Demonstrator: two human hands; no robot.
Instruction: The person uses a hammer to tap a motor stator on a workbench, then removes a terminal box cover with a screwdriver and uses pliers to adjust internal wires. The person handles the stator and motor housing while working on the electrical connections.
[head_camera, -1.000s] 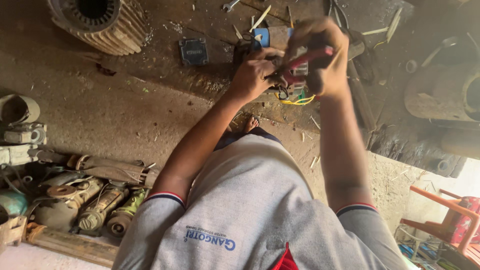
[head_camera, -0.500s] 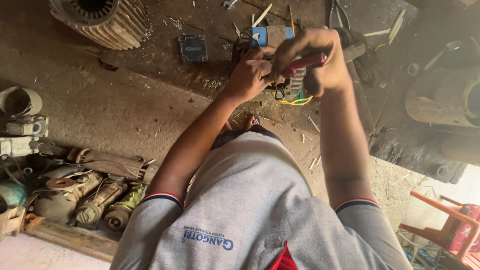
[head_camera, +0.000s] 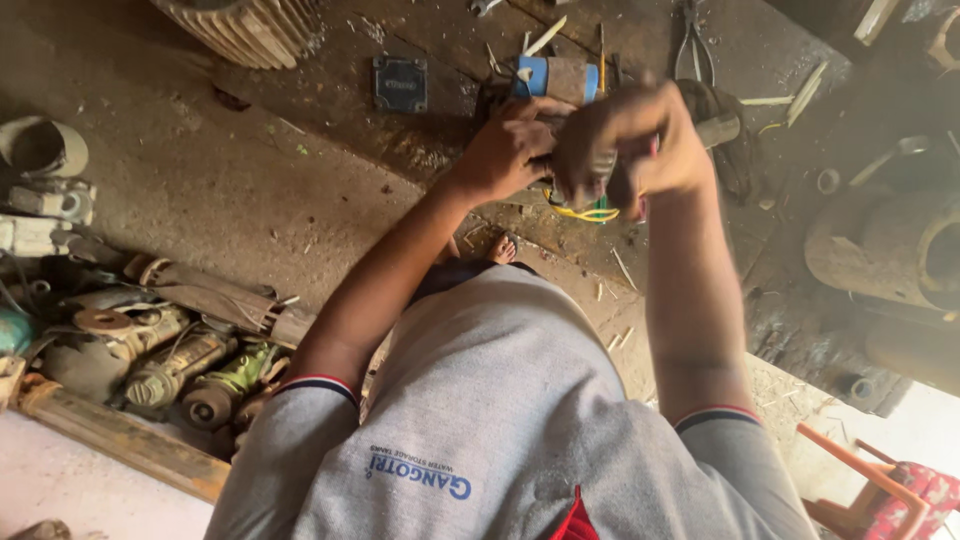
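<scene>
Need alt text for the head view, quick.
Seen from above, a person's left hand and right hand meet over a dusty floor, gripping a small part with yellow wires. Pliers lie beyond; old motor parts lie alongside.

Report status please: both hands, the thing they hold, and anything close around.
Left hand and right hand closed together on a small part with yellow wires. Part mostly hidden. Pliers and blue-ended block lie just beyond.
</scene>
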